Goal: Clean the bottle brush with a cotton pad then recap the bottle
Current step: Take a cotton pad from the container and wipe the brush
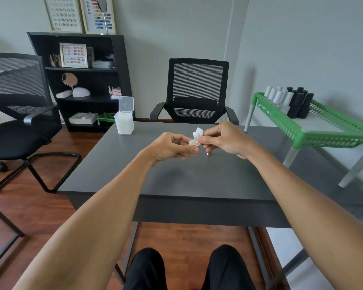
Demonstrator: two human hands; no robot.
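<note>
Both hands meet above the middle of the grey tabletop point(176, 174), raised clear of it. The left hand point(172, 146) has thumb and fingers curled toward a small pale item with a yellowish spot at about the fingertips; this is probably the brush end or cap, but it is too small to name with certainty. The right hand point(224, 139) pinches a white cotton pad point(197, 131), crumpled, its free corner sticking up above the fingers. Pad and yellowish item touch, or very nearly.

The bottle point(209, 153): only a small metallic-looking sliver shows under the right hand, apparently standing on the tabletop. I cannot tell whether it is open.

Judged step: wiping the brush with the pad; recapping not yet done.

Risks from here:
- If the bottle stands open directly below the right hand, a downward shift of that hand could knock it over and spill its contents.
- The pad is held by a small pinch, so a pull along the bristles could drag it free or leave lint on the brush.
- Wet polish could transfer to the fingers, which sit very close to the contact point.
- Recapping with residue on the stem could foul the neck.

An open-lidded pad dispenser point(124, 120) stands at the far left corner, well apart from the hands.
</note>
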